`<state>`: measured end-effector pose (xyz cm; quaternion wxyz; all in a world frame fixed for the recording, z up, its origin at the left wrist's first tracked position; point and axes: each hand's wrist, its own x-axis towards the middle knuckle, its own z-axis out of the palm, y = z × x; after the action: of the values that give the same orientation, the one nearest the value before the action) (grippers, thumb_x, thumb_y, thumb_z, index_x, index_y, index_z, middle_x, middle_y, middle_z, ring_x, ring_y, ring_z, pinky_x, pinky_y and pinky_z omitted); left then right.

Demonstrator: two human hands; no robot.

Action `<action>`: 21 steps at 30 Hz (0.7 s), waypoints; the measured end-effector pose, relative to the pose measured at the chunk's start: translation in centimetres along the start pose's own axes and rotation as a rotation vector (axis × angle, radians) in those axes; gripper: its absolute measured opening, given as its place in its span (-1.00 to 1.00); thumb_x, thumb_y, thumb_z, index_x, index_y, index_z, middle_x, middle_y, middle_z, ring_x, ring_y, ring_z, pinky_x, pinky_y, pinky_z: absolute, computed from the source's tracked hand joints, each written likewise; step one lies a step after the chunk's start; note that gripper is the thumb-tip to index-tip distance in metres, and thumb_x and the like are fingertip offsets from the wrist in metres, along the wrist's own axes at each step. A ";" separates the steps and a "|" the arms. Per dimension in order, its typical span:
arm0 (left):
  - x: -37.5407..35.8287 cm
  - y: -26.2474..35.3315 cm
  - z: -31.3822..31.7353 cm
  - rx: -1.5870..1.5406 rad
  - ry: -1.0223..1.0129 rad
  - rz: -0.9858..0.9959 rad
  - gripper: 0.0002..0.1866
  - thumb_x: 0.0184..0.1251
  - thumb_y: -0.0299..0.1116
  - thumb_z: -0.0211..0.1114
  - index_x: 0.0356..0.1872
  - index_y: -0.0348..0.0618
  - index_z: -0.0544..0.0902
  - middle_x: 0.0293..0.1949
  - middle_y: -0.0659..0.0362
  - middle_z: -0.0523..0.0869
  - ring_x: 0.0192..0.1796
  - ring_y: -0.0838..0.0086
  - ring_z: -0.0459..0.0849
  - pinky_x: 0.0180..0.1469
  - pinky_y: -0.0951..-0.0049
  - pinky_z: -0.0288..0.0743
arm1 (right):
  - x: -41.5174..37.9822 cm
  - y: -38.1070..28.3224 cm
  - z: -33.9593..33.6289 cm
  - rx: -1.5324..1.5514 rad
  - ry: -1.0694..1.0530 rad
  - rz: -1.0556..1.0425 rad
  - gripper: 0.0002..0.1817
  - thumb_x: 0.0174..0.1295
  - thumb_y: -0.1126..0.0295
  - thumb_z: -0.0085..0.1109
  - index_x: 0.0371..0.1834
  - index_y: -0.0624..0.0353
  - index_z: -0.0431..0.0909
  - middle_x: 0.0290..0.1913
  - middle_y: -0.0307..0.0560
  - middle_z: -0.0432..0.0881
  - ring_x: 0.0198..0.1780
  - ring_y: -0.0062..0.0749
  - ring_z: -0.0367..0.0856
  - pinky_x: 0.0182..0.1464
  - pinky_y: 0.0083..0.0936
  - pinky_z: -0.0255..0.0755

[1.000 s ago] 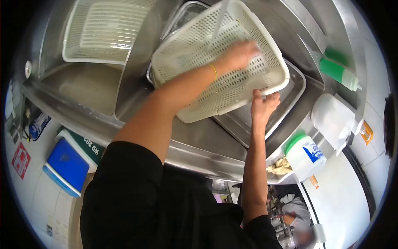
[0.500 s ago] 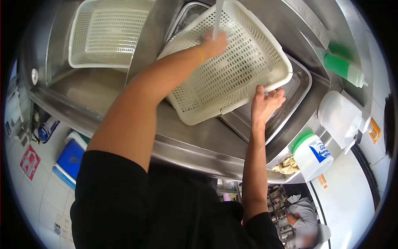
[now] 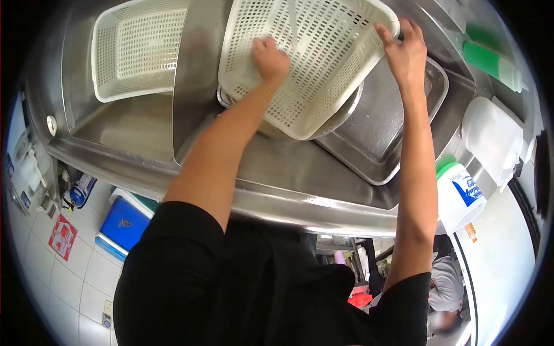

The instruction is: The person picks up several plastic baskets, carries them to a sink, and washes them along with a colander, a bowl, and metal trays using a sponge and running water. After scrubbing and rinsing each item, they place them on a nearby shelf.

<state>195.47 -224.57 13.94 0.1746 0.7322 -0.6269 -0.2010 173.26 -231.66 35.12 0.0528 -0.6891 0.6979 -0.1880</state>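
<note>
A white perforated plastic basket (image 3: 323, 63) is tilted in the sink, under a thin stream of water (image 3: 292, 23). My right hand (image 3: 407, 52) grips its rim at the upper right corner, thumb inside the edge. Inside the basket, my left hand (image 3: 271, 62) is closed against the left part of the mesh; whatever it may hold is hidden. Beneath the basket shows the rim of a round metal bowl (image 3: 346, 112). To the right, a rectangular metal tray (image 3: 369, 147) lies in the basin, partly under my right forearm.
A second white basket (image 3: 138, 52) rests in the left basin, past a steel divider (image 3: 199, 69). On the right ledge are a green bottle (image 3: 490, 60), a clear plastic container (image 3: 490, 135) and a white labelled tub (image 3: 461, 199). Another person (image 3: 447, 288) is behind, lower right.
The basket has turned and shifted up, uncovering the bowl's rim and more of the tray. My right hand moved up and right with the rim; my left hand moved left inside the basket.
</note>
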 end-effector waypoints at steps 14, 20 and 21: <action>2.9 16.7 -1.9 -0.605 0.149 0.590 -0.56 -0.05 -0.52 0.24 -0.04 -0.10 0.44 -0.07 -0.03 0.36 0.02 0.08 0.46 0.00 0.13 0.39 | -3.1 -2.5 -2.5 0.183 0.125 0.253 -0.52 -0.02 0.49 -0.01 0.07 0.17 0.55 -0.31 0.20 0.65 -0.34 -0.16 0.64 -0.17 -0.41 0.49; -0.4 -2.5 -0.5 -0.249 -0.353 0.303 -0.68 0.13 -0.46 0.26 -0.05 -0.13 0.50 -0.04 -0.04 0.47 0.01 0.07 0.47 0.04 0.20 0.38 | -5.8 -3.5 -2.6 0.510 0.488 0.221 -0.75 -0.05 0.68 -0.09 -0.31 0.40 0.55 0.03 0.04 0.61 -0.06 -0.40 0.60 0.04 -0.53 0.43; -0.8 -3.7 -0.1 -0.244 -0.365 0.320 -0.68 0.13 -0.46 0.26 -0.05 -0.13 0.50 -0.04 -0.04 0.47 0.01 0.07 0.47 0.04 0.20 0.38 | -6.1 -3.8 -2.5 0.505 0.501 0.236 -0.75 -0.05 0.68 -0.09 -0.31 0.40 0.55 0.03 0.04 0.61 -0.06 -0.40 0.60 0.04 -0.53 0.43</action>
<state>198.54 -223.19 12.17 0.1753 0.5491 -0.7268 -0.3736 176.29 -225.16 37.54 0.0699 -0.5016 0.6955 -0.5097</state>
